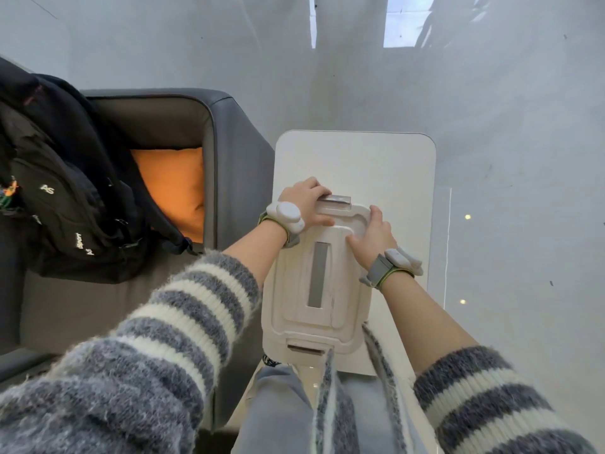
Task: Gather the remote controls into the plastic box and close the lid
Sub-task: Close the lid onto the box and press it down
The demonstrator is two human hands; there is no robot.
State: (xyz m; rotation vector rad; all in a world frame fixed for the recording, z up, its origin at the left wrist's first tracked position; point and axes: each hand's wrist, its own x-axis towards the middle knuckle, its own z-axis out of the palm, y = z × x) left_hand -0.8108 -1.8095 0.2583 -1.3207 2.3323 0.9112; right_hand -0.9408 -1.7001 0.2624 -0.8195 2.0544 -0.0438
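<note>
A white plastic box stands on a small white table (393, 165), and its white lid (314, 326) with a long grey strip down the middle lies on top of it. My left hand (307, 204) grips the far left corner of the lid, fingers curled over the grey latch (337, 200) at the far end. My right hand (373, 234) presses down on the lid's far right corner, fingers spread over the rim. A second latch (304, 349) sits at the near end. No remote control is visible; the lid hides the inside of the box.
A dark grey armchair (209, 126) with an orange cushion (173, 188) stands to the left of the table. A black backpack (59, 198) rests on its seat. My legs are directly below the table's near edge. Grey floor surrounds the table.
</note>
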